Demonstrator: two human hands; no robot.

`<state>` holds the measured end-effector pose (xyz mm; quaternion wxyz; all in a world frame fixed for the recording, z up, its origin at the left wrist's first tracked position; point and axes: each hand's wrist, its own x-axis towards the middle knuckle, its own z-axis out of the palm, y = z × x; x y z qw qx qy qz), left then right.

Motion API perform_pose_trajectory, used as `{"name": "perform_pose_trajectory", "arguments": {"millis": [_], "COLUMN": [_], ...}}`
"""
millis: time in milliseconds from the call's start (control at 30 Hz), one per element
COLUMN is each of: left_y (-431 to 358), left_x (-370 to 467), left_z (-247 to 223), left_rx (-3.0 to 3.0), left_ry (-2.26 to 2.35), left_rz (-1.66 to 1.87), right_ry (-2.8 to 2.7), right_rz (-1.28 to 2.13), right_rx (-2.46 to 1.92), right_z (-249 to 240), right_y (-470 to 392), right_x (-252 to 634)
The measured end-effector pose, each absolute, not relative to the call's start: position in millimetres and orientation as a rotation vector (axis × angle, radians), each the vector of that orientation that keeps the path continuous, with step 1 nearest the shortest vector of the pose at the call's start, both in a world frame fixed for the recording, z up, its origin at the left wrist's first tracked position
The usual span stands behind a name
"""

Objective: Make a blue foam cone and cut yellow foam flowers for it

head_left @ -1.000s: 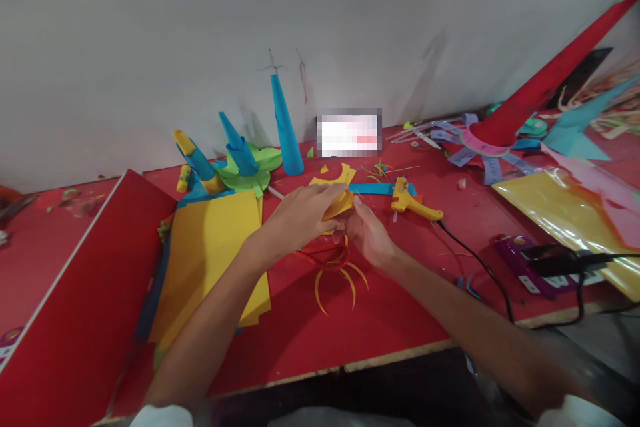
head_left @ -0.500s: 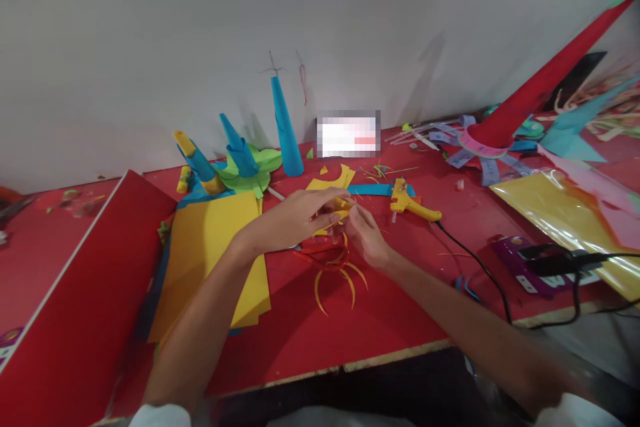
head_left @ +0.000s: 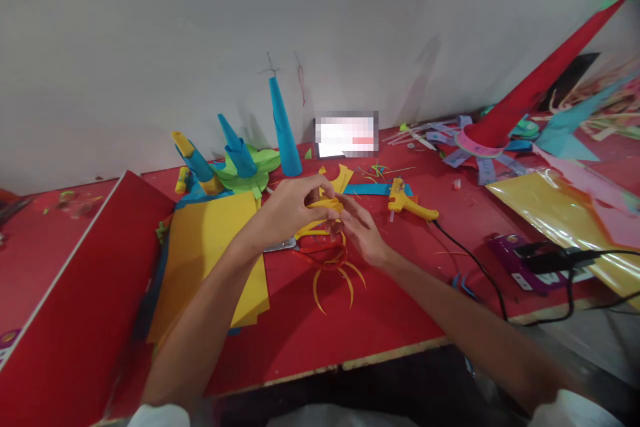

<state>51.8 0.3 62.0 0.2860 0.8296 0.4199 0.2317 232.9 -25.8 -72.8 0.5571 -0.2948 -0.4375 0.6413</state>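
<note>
Between my two hands, above the red tabletop, is a small piece of yellow paper [head_left: 326, 205], bent and partly hidden by fingers. My left hand [head_left: 295, 208] pinches it from the left, thumb below and fingers arched over the top. From the right, my right hand [head_left: 364, 232] closes its fingertips on the same paper. Just below lie red-handled scissors [head_left: 320, 255], blades pointing left. Thin curved yellow paper strips [head_left: 319, 293] are in front of the scissors. Behind my hands sits a cut yellow paper scrap [head_left: 342, 179] beside a blue paper strip [head_left: 370, 189].
A yellow glue gun [head_left: 411, 204] with a black cord lies to the right, near a purple power strip [head_left: 510, 257]. Yellow sheets [head_left: 215, 253] are stacked on the left beside a red board [head_left: 85, 300]. Blue cone [head_left: 285, 133] and red cone [head_left: 540, 77] stand behind.
My left hand has shifted slightly left and arches higher over the yellow paper. More of the scissors' blades now shows. The camera view has moved a little.
</note>
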Motion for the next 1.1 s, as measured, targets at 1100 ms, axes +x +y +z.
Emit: {"name": "perform_pose_trajectory", "arguments": {"millis": [1100], "left_y": [6.4], "left_x": [48.0], "left_z": [50.6], "left_rx": [2.503], "left_ry": [1.14], "left_rz": [0.589], "right_ry": [-0.7], "right_rz": [1.526], "right_rx": [-0.717], "right_z": [-69.0], "right_y": [-15.6], "right_x": [235.6]}}
